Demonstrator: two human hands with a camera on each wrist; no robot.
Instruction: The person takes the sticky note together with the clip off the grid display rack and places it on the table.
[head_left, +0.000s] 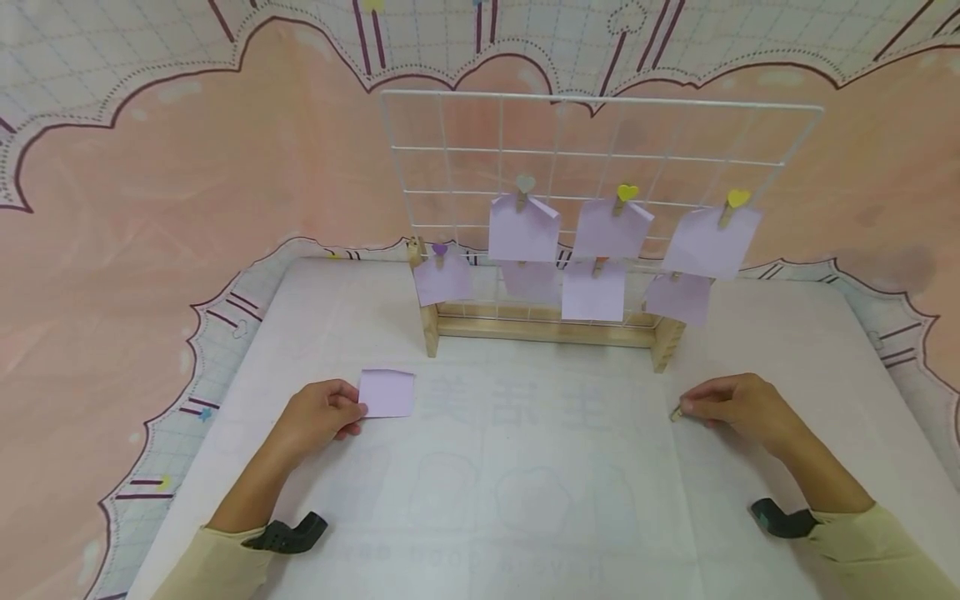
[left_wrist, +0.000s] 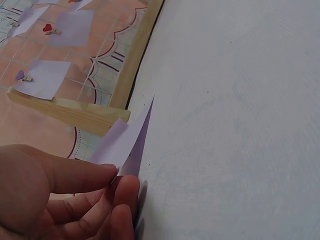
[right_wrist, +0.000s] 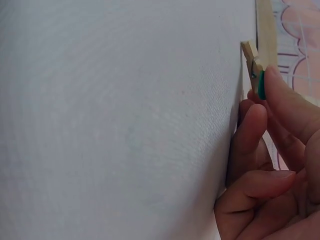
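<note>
My left hand (head_left: 322, 417) pinches a small square lilac paper note (head_left: 387, 393) by its edge, thumb against the fingers. In the left wrist view the note (left_wrist: 125, 142) looks slightly folded, with a pointed corner sticking out. At the right, my right hand (head_left: 738, 408) pinches a small wooden clothespin (head_left: 677, 413) low over the table. The right wrist view shows this clothespin (right_wrist: 252, 65) between thumb and forefinger, with a green piece (right_wrist: 261, 85) on its side under the thumb. Its jaws point away from the hand.
Behind the hands stands a white wire grid (head_left: 600, 152) on a wooden base (head_left: 547, 330). Several lilac notes (head_left: 523, 229) hang on it from clothespins with heart heads, such as a yellow one (head_left: 627, 192). A white cover (head_left: 525, 483) lies over the table. Black straps (head_left: 288, 533) sit at both wrists.
</note>
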